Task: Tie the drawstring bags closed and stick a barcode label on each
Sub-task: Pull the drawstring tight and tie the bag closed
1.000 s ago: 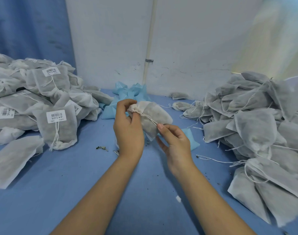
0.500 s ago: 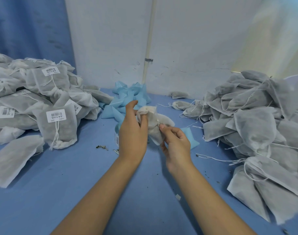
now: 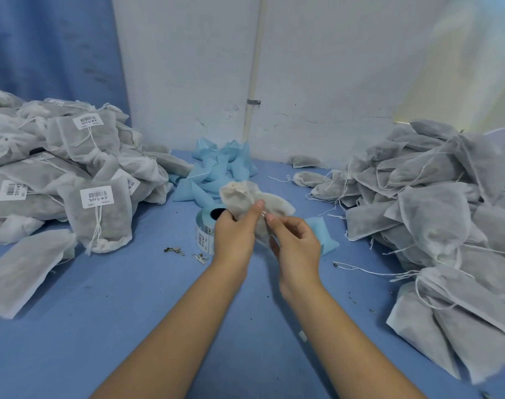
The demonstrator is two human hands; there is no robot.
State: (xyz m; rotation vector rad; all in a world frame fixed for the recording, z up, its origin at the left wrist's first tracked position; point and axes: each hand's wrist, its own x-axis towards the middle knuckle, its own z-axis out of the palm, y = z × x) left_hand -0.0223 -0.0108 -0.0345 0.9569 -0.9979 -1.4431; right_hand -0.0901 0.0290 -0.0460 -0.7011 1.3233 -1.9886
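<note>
Left hand point(image 3: 234, 234), grip closed round a bag point(image 3: 277, 203) at twelve o'clock; right hand point(image 3: 298, 244) pinches its string point(image 3: 263, 212). A slip could leave the knot loose.

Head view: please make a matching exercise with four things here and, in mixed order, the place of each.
1. bags with labels
2. bags without labels
3. label roll
4. single bag

A. pile on the right of the table
B. gripped by the left hand, its string pinched by the right hand
C. pile on the left
D. on the table behind the left hand

Pairs: 1-C, 2-A, 3-D, 4-B.
</note>
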